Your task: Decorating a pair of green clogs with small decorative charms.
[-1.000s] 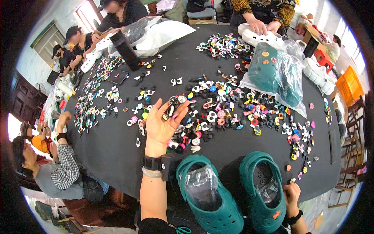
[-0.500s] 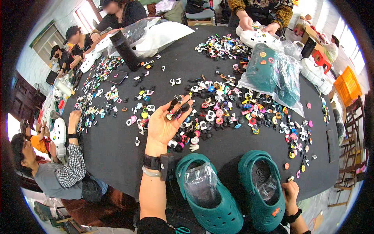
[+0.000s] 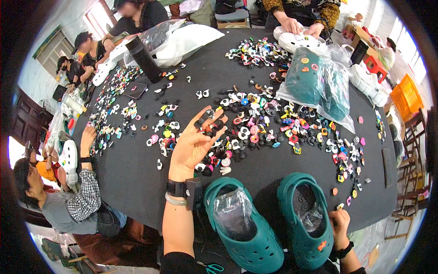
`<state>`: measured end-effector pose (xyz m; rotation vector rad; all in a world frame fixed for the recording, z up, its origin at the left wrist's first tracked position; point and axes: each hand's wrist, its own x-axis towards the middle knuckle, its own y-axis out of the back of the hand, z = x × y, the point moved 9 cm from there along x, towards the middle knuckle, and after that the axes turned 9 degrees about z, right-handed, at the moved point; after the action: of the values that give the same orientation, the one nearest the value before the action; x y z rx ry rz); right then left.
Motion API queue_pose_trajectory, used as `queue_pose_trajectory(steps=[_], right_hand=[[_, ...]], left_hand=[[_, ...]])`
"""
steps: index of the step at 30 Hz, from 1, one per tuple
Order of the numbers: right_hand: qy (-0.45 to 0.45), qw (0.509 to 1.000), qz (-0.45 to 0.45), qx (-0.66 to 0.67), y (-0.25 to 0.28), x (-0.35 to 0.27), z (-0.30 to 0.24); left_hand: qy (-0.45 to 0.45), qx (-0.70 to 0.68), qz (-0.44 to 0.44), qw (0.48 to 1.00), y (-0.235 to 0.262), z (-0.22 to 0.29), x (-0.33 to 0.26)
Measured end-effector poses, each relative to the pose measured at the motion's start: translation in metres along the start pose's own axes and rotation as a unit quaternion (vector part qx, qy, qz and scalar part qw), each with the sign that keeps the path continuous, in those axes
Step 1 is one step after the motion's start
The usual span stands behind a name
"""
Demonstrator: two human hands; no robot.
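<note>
My left hand (image 3: 194, 141) is held palm up above the black table, its fingers curled around several small shoe charms (image 3: 211, 126) with dark backs. At the right, my right hand (image 3: 340, 224) is closed beside a green clog (image 3: 299, 255), pinching a small white-and-yellow shoe charm (image 3: 340, 206). An orange charm (image 3: 322, 246) sits on that clog near my right hand. The other green clog (image 3: 248, 249) stands to its left, with clear plastic inside both. Heaped just past my left hand lies a pile of mixed shoe charms (image 3: 255, 132).
A bagged green pair (image 3: 315, 86) lies at the right rear. A black cylinder (image 3: 143, 59) stands near white bags (image 3: 189, 43) at the far left. Co-workers handle white clogs (image 3: 301, 42) around the black table (image 3: 132, 182). Scissors (image 3: 212, 268) show at the lower edge.
The thumb and fingers of my left hand have curled in more over the charms. My right hand stays by the right clog with its charm. The view has shifted slightly.
</note>
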<state>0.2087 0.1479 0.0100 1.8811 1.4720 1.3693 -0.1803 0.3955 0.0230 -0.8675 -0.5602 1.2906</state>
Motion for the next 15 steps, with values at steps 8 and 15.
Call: queue_pose_trajectory(steps=[8,15], right_hand=[[0.011,1.000,0.006,0.005,-0.0005,-0.0015,0.0015],[0.003,1.000,0.004,0.002,-0.0004,-0.0038,0.0044]], left_hand=[[-0.023,0.062,-0.050,0.997,-0.0079,0.0039,-0.0034],[-0.026,0.081,-0.034,0.996,-0.0048,0.0035,-0.0035]])
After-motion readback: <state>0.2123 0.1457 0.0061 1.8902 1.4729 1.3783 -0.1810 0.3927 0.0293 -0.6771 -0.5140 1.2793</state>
